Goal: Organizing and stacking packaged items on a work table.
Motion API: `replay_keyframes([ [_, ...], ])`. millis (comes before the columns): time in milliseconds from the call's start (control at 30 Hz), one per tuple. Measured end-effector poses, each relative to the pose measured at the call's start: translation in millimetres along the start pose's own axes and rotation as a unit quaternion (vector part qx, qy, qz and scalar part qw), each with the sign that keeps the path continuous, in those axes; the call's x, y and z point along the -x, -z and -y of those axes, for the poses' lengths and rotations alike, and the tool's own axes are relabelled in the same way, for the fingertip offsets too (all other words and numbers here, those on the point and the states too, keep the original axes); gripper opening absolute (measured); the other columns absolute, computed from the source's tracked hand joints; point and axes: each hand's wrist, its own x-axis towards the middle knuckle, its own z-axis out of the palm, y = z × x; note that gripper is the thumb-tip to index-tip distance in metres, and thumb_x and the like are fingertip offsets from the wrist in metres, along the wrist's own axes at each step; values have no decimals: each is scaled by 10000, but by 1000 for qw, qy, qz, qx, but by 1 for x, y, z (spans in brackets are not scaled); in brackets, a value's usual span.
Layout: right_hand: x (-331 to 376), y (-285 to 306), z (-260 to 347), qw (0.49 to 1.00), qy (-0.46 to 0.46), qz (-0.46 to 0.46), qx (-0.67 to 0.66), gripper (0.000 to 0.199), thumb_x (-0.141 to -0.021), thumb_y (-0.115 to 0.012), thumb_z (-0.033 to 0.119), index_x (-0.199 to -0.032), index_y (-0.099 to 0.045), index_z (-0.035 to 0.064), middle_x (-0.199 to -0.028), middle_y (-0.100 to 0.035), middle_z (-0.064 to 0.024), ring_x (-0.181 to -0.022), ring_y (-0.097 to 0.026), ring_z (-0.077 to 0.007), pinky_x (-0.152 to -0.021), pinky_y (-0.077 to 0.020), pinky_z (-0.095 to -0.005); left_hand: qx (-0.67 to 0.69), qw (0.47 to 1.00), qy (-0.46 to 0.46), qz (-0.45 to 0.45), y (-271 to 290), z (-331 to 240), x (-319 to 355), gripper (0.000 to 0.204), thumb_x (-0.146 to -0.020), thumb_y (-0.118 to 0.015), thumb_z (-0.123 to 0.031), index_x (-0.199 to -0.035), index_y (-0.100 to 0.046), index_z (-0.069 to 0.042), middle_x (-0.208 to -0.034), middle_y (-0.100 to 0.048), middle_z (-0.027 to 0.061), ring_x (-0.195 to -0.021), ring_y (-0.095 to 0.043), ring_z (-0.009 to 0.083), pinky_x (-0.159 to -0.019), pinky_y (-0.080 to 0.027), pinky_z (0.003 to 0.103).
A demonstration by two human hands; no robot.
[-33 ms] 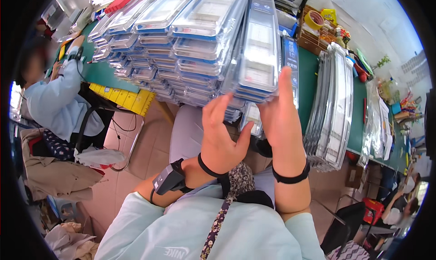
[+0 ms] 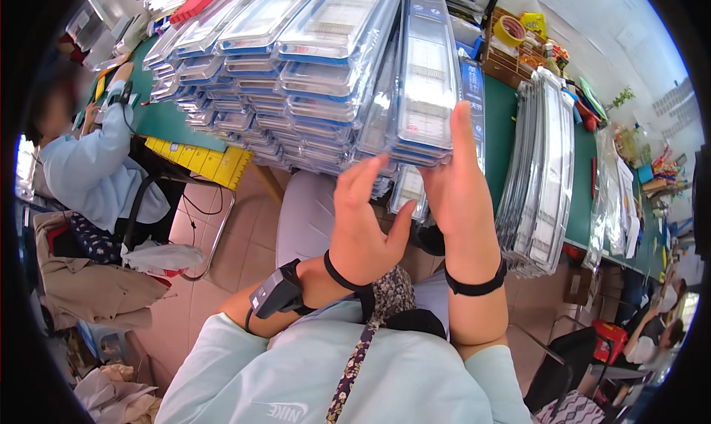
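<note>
A short stack of long clear plastic packages with blue backing (image 2: 426, 91) lies in front of me, its near end between my hands. My left hand (image 2: 366, 224), its fingers apart and bent, is at the stack's lower left corner. Its fingertips are close to the plastic; I cannot tell if they touch. My right hand (image 2: 459, 191) stands upright along the near right corner, fingers stretched out and partly hidden behind one another. Below the stack's end, between the hands, another clear package (image 2: 409, 189) shows. Black bands circle both wrists.
High piles of similar packages (image 2: 318, 79) fill the table to the left. Another upright-edged row (image 2: 544, 172) stands right on the green table (image 2: 503, 105). A wooden box (image 2: 511, 54) with tape is behind. A person in light blue (image 2: 96, 165) sits at the left.
My left hand has shifted slightly to the right, and my right fingertips slightly up. The package stack's near end has moved a little.
</note>
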Motion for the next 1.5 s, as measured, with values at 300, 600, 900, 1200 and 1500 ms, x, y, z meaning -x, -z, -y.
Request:
replay_keyframes([
  [300,29,23,19,997,-49,-36,-53,407,-858,-576,198,-1207,-455,28,-1094,-557,-77,-999,-546,-159,-852,-432,-325,108,993,36,34,5,-11,10,581,-760,-595,30,-1272,-322,-5,-1232,-418,184,-1128,-431,289,-963,-346,400],
  [600,147,82,-11,992,-77,95,25,785,-793,-646,244,-1399,-202,15,-1301,-427,-128,-1179,-455,-215,-973,-380,-352,516,800,245,183,0,-31,0,882,-820,-662,-299,-1391,-86,47,-1349,-289,196,-1250,-323,257,-1043,-280,393],
  [900,172,116,-12,986,-116,114,-22,1171,-621,-836,335,-1439,-44,58,-1415,-278,-144,-1306,-306,-266,-1057,-270,-404,503,735,327,316,-1,-72,-4,863,-775,-703,-95,-1392,-107,-6,-1286,-389,137,-1172,-411,205,-982,-353,366],
  [1200,181,107,16,993,-117,25,-15,1213,-509,-900,286,-1413,-138,20,-1374,-352,-132,-1269,-360,-251,-1030,-306,-391,586,675,204,399,6,-85,5,824,-820,-568,43,-1407,5,-39,-1234,-406,156,-969,-542,198,-826,-443,375],
  [1500,199,106,22,996,34,71,39,1171,-481,-900,117,-1399,-180,17,-1353,-381,-124,-1237,-397,-251,-1003,-336,-379,581,732,149,324,18,-87,18,872,-785,-645,-18,-1400,-29,38,-1329,-331,156,-1228,-327,228,-1013,-276,375],
])
